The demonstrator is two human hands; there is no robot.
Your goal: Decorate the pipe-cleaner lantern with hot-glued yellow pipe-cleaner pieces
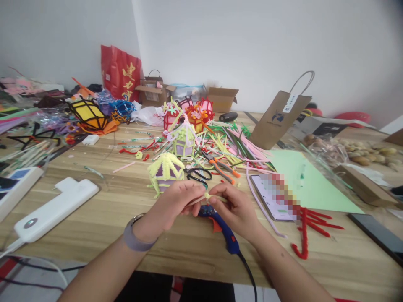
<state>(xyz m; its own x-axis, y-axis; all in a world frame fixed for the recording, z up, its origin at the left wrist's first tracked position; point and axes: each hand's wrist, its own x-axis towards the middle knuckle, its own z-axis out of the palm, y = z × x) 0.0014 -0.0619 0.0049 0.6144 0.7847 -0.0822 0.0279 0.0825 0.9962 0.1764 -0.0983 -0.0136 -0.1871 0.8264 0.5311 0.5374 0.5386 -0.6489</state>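
Tabletop (118, 216) of wood grain, running back toward the wall. Green sheet (315, 180) flat on the right side. Left hand (187, 197) and right hand (234, 205) almost meeting near the middle. Yellow-and-purple lantern (166, 176) of fuzzy stems just beyond the left hand, upright. Blue glue gun (227, 233) on the near side, beside the right hand, cord trailing toward the near edge. Orange-handled pliers (222, 171) farther off. Smallest: pale yellow piece (207, 195), bunched at center, thin ends to either side. Judged light, soft, bendable, hardly slippery, easily squashed; best held by fingertips close beside the bunch. Located between both hands, right at the fingertips, pinched by thumb and fingers of each.
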